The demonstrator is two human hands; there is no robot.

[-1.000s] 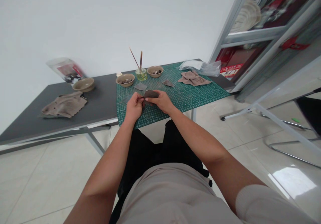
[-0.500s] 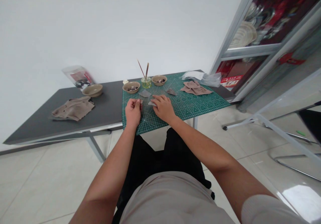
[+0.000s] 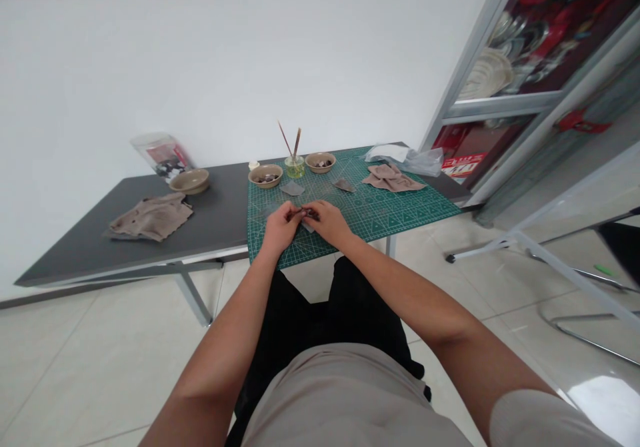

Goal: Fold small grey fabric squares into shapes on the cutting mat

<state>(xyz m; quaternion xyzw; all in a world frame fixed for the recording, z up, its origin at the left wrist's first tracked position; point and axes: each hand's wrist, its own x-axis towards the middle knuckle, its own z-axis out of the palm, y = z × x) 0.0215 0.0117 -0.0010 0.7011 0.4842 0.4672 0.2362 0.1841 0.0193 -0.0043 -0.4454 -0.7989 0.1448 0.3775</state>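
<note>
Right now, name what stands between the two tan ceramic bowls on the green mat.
Head view: a small glass jar of yellowish liquid holding thin brown sticks.

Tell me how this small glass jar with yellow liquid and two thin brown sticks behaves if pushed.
The small glass jar probably tips easily, with two thin brown sticks rising above its narrow base. Being glass, it may break; liquid may spill.

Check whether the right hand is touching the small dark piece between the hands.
Touching. The head view shows the fingertips of the right hand closed on the small dark piece, which the left hand also pinches, above the green cutting mat.
</note>
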